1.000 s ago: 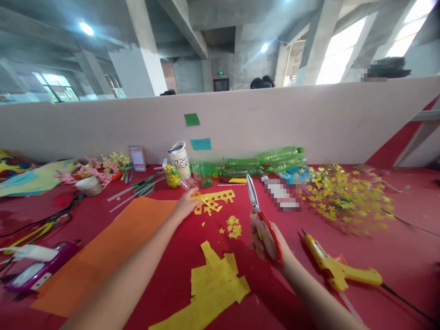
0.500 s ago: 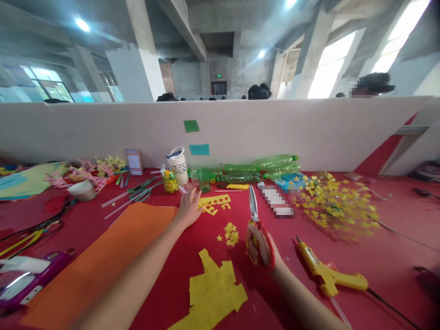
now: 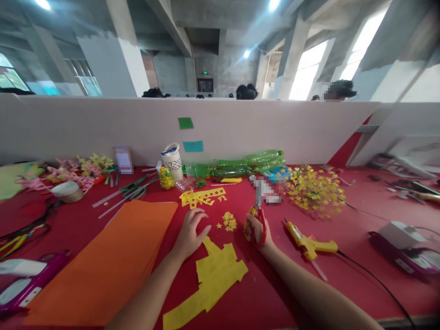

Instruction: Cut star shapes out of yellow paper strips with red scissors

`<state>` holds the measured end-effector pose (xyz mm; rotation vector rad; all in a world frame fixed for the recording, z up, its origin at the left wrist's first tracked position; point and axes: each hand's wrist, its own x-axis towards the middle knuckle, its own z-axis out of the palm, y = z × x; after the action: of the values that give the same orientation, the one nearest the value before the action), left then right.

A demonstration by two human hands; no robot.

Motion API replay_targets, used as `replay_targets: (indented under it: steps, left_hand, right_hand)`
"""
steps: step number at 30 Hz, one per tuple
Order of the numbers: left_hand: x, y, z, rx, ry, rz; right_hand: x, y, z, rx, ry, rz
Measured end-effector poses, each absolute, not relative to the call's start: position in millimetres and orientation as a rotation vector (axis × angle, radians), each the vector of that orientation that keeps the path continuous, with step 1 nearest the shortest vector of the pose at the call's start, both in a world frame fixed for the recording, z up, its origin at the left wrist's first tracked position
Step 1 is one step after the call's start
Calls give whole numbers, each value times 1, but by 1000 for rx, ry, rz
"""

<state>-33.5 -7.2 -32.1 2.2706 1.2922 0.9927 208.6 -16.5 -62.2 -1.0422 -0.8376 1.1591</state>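
My right hand [image 3: 256, 229] grips a pair of scissors [image 3: 261, 224] with red and yellow handles, the blades pointing away from me. Fingers apart and holding nothing, my left hand [image 3: 192, 231] hovers beside the top of a cut-up yellow sheet [image 3: 218, 270]. Between my hands lies a small pile of yellow stars [image 3: 229, 222], with one loose star [image 3: 219, 226] to its left. Beyond my left hand sit yellow scraps with star-shaped holes [image 3: 201, 196].
Orange sheets [image 3: 103, 261] cover the left side. A yellow glue gun [image 3: 311, 243] with a cord lies right. Green bottles [image 3: 232, 170], a white tumbler [image 3: 172, 162] and a jar of yellow pieces [image 3: 165, 178] stand along the partition [image 3: 137, 128]. A star bouquet [image 3: 312, 190] is at right.
My left hand has come back toward me, away from the scraps with star holes. The scissors remain in my right hand. The view has turned a little to the right.
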Motion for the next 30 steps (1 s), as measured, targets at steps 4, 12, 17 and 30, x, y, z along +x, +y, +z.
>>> replay_targets:
  steps: [4,12,17,30]
  left_hand:
    - [-31,-20,-19,2171,1042,666]
    - [-28,-34,-13,2276,939,239]
    - [-30,-26,-8,2228,956,255]
    - [-19,-30,-6,2125,1071,160]
  right_hand:
    - [211,-19,-62,-1065,-791,1050]
    - [212,-19,-52,-1035,-791,1011]
    - [214,-17,-51,-1040,-800,1031]
    - [217,-21,-51,-1102,-851,1119]
